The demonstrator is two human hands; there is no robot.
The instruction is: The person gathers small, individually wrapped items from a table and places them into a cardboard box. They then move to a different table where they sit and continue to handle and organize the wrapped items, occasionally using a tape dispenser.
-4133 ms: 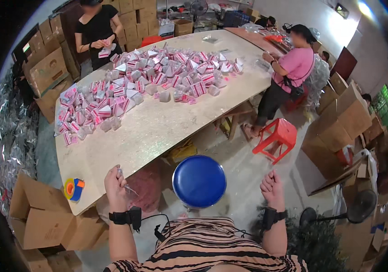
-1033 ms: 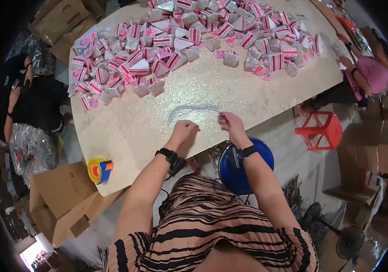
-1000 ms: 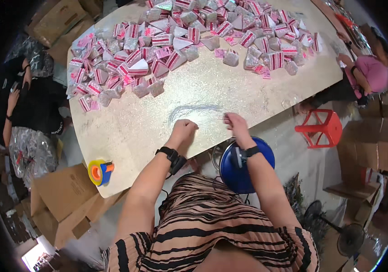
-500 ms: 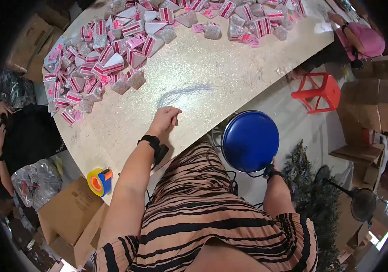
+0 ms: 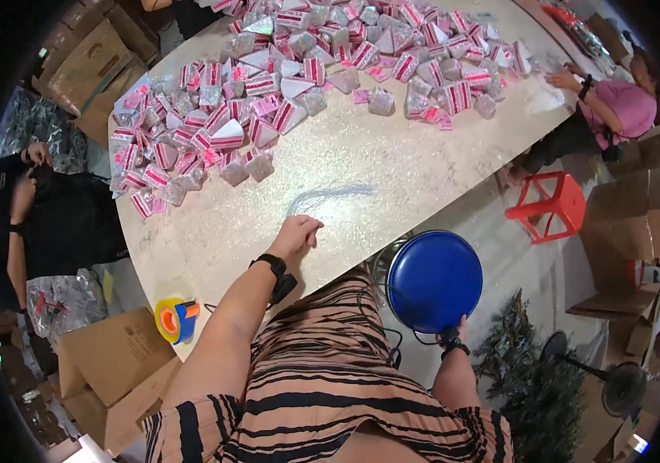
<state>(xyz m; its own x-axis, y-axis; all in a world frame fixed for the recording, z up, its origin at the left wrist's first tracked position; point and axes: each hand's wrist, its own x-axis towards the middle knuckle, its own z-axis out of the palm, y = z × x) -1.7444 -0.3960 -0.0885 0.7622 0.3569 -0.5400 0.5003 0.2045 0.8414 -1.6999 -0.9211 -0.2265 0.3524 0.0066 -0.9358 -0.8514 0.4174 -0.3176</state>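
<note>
My left hand (image 5: 299, 234) rests on the tabletop with its fingers curled in, and nothing shows in them. Just beyond its knuckles lies a loose bundle of thin greyish strands (image 5: 334, 193). To the right, below the table edge, my right hand (image 5: 457, 330) grips the near rim of a round blue stool (image 5: 436, 282); its thumb side shows, while the other fingers are mostly hidden. Dark bands circle both wrists. A heap of wrapped, cake-slice-shaped pieces (image 5: 226, 135) in pink and white covers the far and left parts of the table (image 5: 392, 170).
A tape roll in a blue and yellow holder (image 5: 177, 319) sits at the table's left corner. Cardboard boxes (image 5: 118, 351) stand lower left. A red stool (image 5: 550, 207) and an artificial tree (image 5: 527, 378) are on the right. One co-worker (image 5: 616, 104) sits far right; another (image 5: 56, 216) is left.
My view has tilted, so the scene sits lower and more of the heap shows. Both my hands keep their places. The left co-worker's hands have shifted farther away.
</note>
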